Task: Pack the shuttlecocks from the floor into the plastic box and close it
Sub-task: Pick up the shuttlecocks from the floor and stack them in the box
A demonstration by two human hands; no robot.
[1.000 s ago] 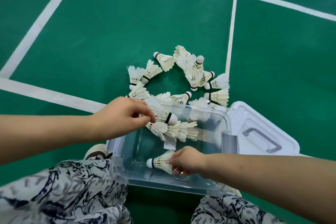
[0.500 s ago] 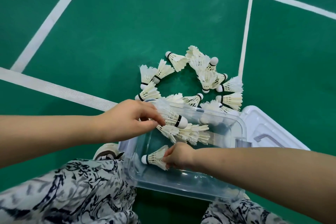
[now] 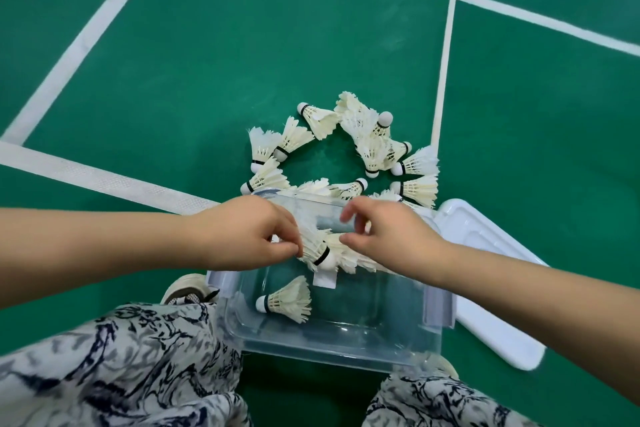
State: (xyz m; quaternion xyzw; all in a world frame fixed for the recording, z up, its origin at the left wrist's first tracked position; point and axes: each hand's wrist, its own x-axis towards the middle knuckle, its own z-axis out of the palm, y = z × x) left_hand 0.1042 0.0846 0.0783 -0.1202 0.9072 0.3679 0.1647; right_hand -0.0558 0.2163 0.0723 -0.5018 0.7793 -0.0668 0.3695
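A clear plastic box [image 3: 332,340] stands open on the green floor between my knees. One white shuttlecock [image 3: 289,300] lies alone on its bottom at the near left. My left hand [image 3: 249,236] pinches the feathers of a shuttlecock [image 3: 317,250] with a black band, over the box's far half. My right hand [image 3: 384,236] hovers beside it with fingers spread, above more shuttlecocks lying in the box. Several shuttlecocks [image 3: 370,146] lie in a ring on the floor just beyond the box.
The white lid [image 3: 485,253] with a handle lies on the floor to the right of the box. A shoe [image 3: 188,289] shows left of the box, and patterned trousers [image 3: 114,367] cover both knees. White court lines [image 3: 104,180] cross the floor.
My right hand let go of the shuttlecock at the box's near left and rose to the far half, next to the left hand. The left hand still holds its shuttlecock.
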